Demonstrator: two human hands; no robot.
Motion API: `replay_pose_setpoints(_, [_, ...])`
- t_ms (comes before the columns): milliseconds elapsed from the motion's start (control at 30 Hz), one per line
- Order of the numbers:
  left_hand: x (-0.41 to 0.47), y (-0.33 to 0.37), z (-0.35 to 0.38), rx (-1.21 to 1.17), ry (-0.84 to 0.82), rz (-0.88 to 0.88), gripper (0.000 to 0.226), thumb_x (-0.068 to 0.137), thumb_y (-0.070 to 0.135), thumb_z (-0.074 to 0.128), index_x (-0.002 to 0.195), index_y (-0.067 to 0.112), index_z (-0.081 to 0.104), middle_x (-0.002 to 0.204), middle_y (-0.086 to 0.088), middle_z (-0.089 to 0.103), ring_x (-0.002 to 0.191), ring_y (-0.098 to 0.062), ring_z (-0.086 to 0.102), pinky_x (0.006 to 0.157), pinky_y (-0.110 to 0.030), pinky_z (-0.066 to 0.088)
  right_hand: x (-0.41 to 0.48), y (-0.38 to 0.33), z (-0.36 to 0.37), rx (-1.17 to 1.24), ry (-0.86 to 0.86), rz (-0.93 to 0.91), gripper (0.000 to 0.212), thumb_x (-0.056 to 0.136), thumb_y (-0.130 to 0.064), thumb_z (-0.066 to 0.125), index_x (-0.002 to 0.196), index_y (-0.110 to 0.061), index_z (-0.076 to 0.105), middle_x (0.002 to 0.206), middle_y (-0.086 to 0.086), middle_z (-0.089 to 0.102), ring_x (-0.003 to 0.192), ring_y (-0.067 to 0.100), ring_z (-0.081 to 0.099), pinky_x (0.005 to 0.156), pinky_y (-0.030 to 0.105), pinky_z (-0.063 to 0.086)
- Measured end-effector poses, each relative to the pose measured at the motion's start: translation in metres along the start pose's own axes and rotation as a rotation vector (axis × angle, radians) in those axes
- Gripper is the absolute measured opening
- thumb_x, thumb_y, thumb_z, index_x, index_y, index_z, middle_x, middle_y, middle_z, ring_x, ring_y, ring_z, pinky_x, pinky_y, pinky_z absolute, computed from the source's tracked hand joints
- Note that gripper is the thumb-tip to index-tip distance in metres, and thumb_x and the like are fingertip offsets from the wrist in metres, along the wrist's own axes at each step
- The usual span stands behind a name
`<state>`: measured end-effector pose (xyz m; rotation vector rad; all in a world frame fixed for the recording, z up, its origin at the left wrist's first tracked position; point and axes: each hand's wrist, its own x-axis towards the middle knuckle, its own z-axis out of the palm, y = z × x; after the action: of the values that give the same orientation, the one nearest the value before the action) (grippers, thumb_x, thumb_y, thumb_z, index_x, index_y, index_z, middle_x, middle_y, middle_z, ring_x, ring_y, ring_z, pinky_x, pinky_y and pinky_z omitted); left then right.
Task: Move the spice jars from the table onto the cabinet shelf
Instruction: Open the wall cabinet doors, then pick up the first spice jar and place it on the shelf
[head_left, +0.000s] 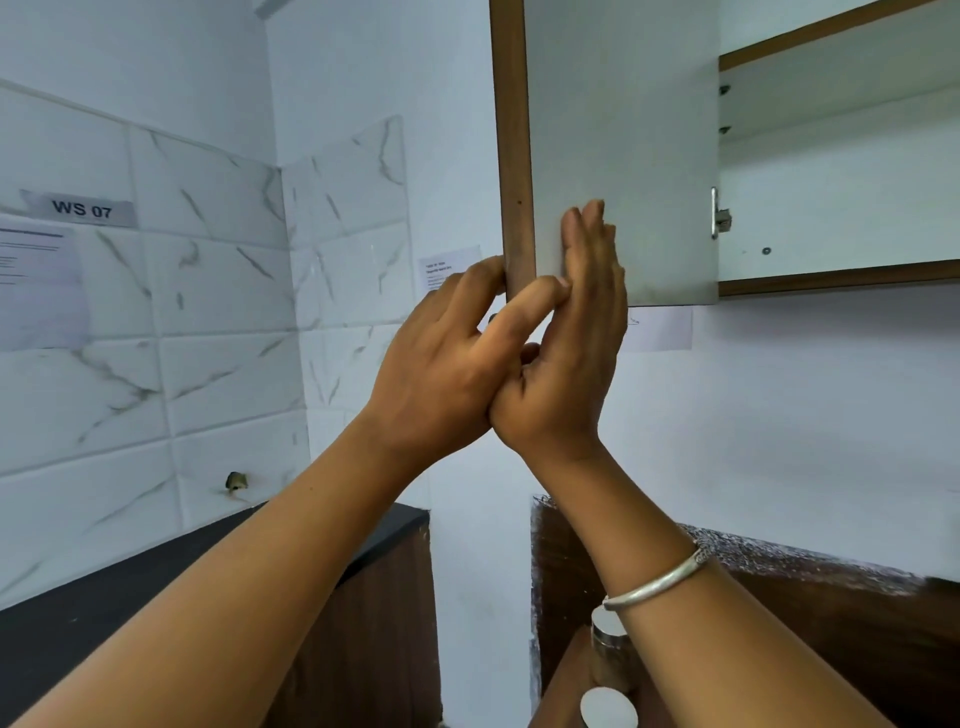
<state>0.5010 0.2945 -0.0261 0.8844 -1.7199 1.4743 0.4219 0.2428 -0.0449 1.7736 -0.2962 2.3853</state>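
Both hands are up at the open cabinet door (623, 130), a white panel with a brown edge. My left hand (447, 358) grips the door's lower brown edge, fingers wrapped around it. My right hand (571, 343) lies flat against the door's white inner face, fingers straight and together. Behind the door the white cabinet shelf (831, 239) shows bare. Two spice jars with silver lids stand low on the wooden table (566, 675): one jar (613, 649) sits partly behind my right forearm, the other jar (608, 706) shows only its round lid at the bottom edge.
A black countertop (78, 623) runs along the tiled wall on the left. A brown wooden unit (831, 623) stands below the cabinet on the right. Paper notices hang on the wall, one reading WS 07 (80, 209). The door hinge (719, 215) is at the cabinet side.
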Motion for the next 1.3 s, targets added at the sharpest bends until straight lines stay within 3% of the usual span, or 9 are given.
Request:
replay_pose_setpoints(133, [-0.011, 0.010, -0.006, -0.020, -0.078, -0.022, 0.045, 0.085, 0.015, 0.055, 0.126, 0.013, 0.036, 0.109, -0.028, 0.059, 0.086, -0.038, 0.062, 0.065, -0.036, 0.051, -0.011, -0.006, -0.015, -0.095, -0.124, 0.047, 0.064, 0.089, -0.025, 0.043, 0.143, 0.006, 0.027, 0.152, 0.023, 0.026, 0.144, 0.033, 0.021, 0.116, 0.048, 0.024])
replay_pose_setpoints(300, [-0.024, 0.031, -0.027, -0.081, -0.229, -0.129, 0.054, 0.080, 0.014, 0.054, 0.130, 0.012, 0.035, 0.124, -0.026, 0.055, 0.102, -0.039, 0.060, 0.072, -0.042, 0.055, -0.021, -0.024, -0.043, -0.320, -0.307, 0.117, 0.081, 0.083, -0.025, 0.058, 0.147, 0.002, 0.018, 0.156, 0.018, 0.018, 0.145, 0.030, 0.016, 0.118, 0.047, 0.012])
replay_pose_setpoints(467, [-0.038, 0.063, -0.053, -0.122, -0.368, -0.192, 0.055, 0.077, 0.022, 0.051, 0.129, 0.007, 0.038, 0.134, -0.024, 0.048, 0.111, -0.039, 0.057, 0.079, -0.042, 0.054, -0.038, -0.049, -0.080, -0.434, -0.469, 0.126, 0.077, 0.085, -0.024, 0.057, 0.149, -0.004, 0.019, 0.156, 0.016, 0.021, 0.145, 0.031, 0.018, 0.117, 0.051, 0.011])
replay_pose_setpoints(567, [-0.060, 0.089, -0.062, -0.140, -0.497, -0.248, 0.065, 0.074, 0.021, 0.063, 0.133, 0.005, 0.040, 0.142, -0.022, 0.040, 0.120, -0.037, 0.052, 0.083, -0.045, 0.053, -0.060, -0.064, -0.110, -0.443, -0.672, 0.209, 0.077, 0.089, -0.027, 0.051, 0.151, -0.009, 0.008, 0.159, 0.012, 0.009, 0.147, 0.028, 0.007, 0.119, 0.049, 0.005])
replay_pose_setpoints(667, [-0.089, 0.120, -0.072, -0.209, -0.632, -0.312, 0.064, 0.078, 0.029, 0.053, 0.136, 0.005, 0.038, 0.147, -0.020, 0.035, 0.129, -0.035, 0.044, 0.088, -0.045, 0.051, -0.084, -0.076, -0.140, -0.456, -0.889, 0.295, 0.077, 0.092, -0.028, 0.045, 0.151, -0.010, 0.000, 0.160, 0.010, 0.001, 0.148, 0.026, -0.001, 0.120, 0.047, 0.002])
replay_pose_setpoints(867, [-0.157, 0.175, -0.103, -0.321, -0.943, -0.507, 0.077, 0.082, 0.043, 0.059, 0.146, 0.014, 0.025, 0.155, -0.014, 0.019, 0.135, -0.032, 0.035, 0.101, -0.044, 0.040, -0.157, -0.081, -0.182, -0.412, -1.260, 0.408, 0.083, 0.090, -0.045, 0.048, 0.151, -0.011, 0.005, 0.159, 0.014, 0.007, 0.147, 0.032, 0.006, 0.117, 0.051, 0.016])
replay_pose_setpoints(1067, [-0.232, 0.217, -0.106, -0.416, -1.270, -0.794, 0.083, 0.084, 0.056, 0.053, 0.148, 0.018, 0.015, 0.157, -0.007, 0.010, 0.140, -0.029, 0.026, 0.111, -0.045, 0.034, -0.238, -0.070, -0.211, -0.341, -1.553, 0.637, 0.083, 0.091, -0.055, 0.043, 0.151, -0.018, 0.000, 0.159, 0.011, 0.006, 0.146, 0.033, 0.003, 0.117, 0.047, 0.017])
replay_pose_setpoints(1167, [-0.265, 0.232, -0.097, -0.456, -1.378, -0.957, 0.086, 0.084, 0.056, 0.055, 0.149, 0.018, 0.013, 0.157, -0.006, 0.010, 0.141, -0.029, 0.023, 0.113, -0.045, 0.030, -0.271, -0.060, -0.217, -0.321, -1.658, 0.732, 0.084, 0.091, -0.051, 0.048, 0.151, -0.018, 0.000, 0.159, 0.011, 0.009, 0.146, 0.034, 0.005, 0.116, 0.047, 0.018])
replay_pose_setpoints(1300, [-0.291, 0.250, -0.081, -0.459, -1.401, -1.114, 0.089, 0.083, 0.051, 0.060, 0.149, 0.016, 0.011, 0.157, -0.006, 0.011, 0.142, -0.027, 0.020, 0.116, -0.042, 0.025, -0.304, -0.045, -0.221, -0.273, -1.712, 0.747, 0.082, 0.091, -0.043, 0.054, 0.150, -0.016, 0.005, 0.157, 0.012, 0.015, 0.145, 0.033, 0.012, 0.116, 0.043, 0.020])
